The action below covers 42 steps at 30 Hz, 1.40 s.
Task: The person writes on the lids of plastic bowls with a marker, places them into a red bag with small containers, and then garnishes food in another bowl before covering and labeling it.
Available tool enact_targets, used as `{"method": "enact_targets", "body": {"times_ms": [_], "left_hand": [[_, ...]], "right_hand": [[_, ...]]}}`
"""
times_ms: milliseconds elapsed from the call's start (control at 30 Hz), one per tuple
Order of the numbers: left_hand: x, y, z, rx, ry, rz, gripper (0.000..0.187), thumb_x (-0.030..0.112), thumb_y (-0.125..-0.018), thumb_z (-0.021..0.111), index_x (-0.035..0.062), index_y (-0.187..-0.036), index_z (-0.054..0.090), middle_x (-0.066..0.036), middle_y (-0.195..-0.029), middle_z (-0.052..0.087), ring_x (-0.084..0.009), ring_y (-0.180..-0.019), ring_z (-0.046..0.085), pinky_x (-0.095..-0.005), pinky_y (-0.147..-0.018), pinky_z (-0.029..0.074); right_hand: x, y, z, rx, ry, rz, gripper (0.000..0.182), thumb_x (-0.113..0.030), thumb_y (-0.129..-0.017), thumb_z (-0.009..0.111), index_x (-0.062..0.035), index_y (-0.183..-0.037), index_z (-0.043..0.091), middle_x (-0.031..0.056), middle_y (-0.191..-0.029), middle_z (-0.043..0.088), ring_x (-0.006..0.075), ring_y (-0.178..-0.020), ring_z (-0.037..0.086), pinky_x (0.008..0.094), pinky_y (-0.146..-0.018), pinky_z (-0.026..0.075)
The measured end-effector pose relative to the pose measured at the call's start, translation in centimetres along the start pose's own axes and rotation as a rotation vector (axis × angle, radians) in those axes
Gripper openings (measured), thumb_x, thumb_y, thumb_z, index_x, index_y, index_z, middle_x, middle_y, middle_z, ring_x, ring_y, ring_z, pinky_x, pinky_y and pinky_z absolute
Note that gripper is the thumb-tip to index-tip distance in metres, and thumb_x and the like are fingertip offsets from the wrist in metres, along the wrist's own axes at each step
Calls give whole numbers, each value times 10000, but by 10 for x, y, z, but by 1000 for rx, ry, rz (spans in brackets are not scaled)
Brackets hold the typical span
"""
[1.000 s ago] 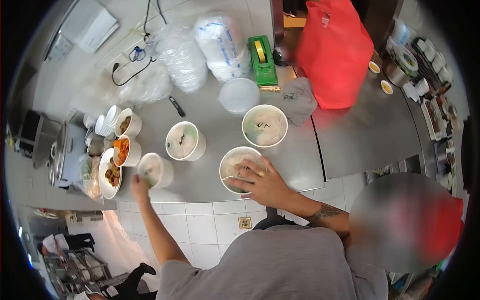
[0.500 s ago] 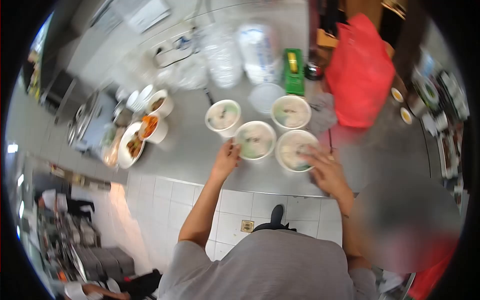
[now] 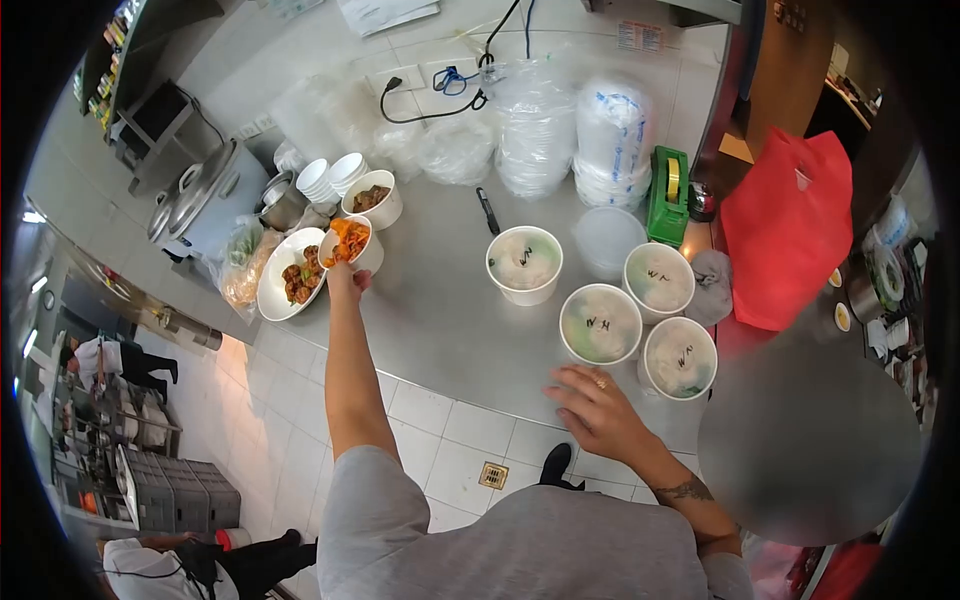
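My left hand is stretched out to the left, closed on the near side of a white paper bowl of orange shredded food; its fingertips are partly hidden. Beside that bowl are a white oval dish of browned meat pieces and another paper bowl with dark food. Over the table's front edge, my right hand is open and holds nothing. Nearest to it stands a lidded bowl with black marking, alongside a second lidded bowl and a third. Another lidded bowl stands apart, farther left.
Behind the bowls lie a black marker, clear lids, wrapped container stacks and a green tape dispenser. A red bag stands at right. Small white bowls and a large pot are at left. Co-workers appear lower left.
My left hand has left the lidded bowls and reached left to the bowl of orange food. My right hand has come off a lidded bowl and drawn back. The view has shifted left.
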<state>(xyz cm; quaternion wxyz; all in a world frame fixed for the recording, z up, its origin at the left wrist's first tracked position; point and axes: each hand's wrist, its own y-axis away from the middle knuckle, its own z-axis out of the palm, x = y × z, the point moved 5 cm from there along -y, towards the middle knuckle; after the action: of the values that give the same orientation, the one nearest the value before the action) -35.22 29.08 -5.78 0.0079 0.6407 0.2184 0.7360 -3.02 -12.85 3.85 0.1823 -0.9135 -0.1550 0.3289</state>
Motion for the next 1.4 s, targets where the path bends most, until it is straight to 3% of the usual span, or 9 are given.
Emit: {"method": "enact_targets", "body": {"times_ms": [267,433,800,967,1067,1133,1233,1333,1400], "left_hand": [[9,18,-18,9,-420,-8,118,100,-828,434,27,-794,520,-71,-551,488,-121,-411,434,-294,-357,366],[-3,118,-17,-260,-691,-31,137,94,-801,494,-3,-840,582,-64,-572,511,-124,-424,444,-279,-360,357],[21,140,25,-1042,-845,46,271,158,-871,520,-27,-1061,575,-39,-696,586,-111,-537,539,-237,-451,429],[74,4,-50,-488,-886,199,294,270,-894,515,6,-992,602,-59,-723,604,-123,-587,581,-257,-499,453],[102,-61,-164,259,-1134,626,425,351,-882,541,-73,-911,554,-157,-706,612,-220,-665,641,-344,-566,481],[75,-124,-249,440,-1180,674,441,326,-858,592,-108,-911,535,-176,-702,619,-263,-703,658,-376,-563,488],[47,-115,-244,-92,-374,-111,333,191,-816,612,-110,-927,523,-174,-732,622,-287,-707,645,-385,-552,498],[6,-156,-260,-329,36,-162,229,69,-763,579,-40,-962,545,-117,-799,627,-267,-647,627,-329,-554,508],[2,-146,-254,-264,192,-71,325,3,-710,527,-79,-1023,500,-190,-951,594,-275,-764,620,-369,-588,538]], "right_hand": [[11,14,42,-91,-424,249,263,-19,-848,569,-57,-1105,610,96,-1088,576,203,-951,582,288,-788,474],[32,23,68,-36,-942,551,299,-83,-910,510,-15,-1201,529,125,-1069,572,191,-941,601,288,-798,472],[48,-35,113,257,-1115,857,390,-111,-924,497,-15,-1297,435,89,-1044,512,171,-886,584,279,-748,484],[15,-69,108,568,-788,846,330,-52,-906,501,-17,-1235,494,40,-969,464,122,-824,533,249,-737,475],[-16,-94,98,671,-524,714,278,-30,-903,492,-13,-1177,534,19,-919,451,97,-773,490,235,-729,463],[-24,-111,94,718,-514,689,253,-19,-899,490,-12,-1144,552,11,-893,447,88,-751,469,229,-718,455],[-29,-136,97,706,-591,687,217,-25,-901,495,-4,-1104,566,12,-883,484,83,-763,481,226,-693,443],[-30,-154,105,618,-666,650,197,-34,-906,493,-4,-1083,574,21,-905,512,86,-764,500,223,-693,445],[-35,-159,104,600,-711,604,181,-41,-911,493,-8,-1065,581,29,-920,528,91,-768,523,222,-699,452]]}}
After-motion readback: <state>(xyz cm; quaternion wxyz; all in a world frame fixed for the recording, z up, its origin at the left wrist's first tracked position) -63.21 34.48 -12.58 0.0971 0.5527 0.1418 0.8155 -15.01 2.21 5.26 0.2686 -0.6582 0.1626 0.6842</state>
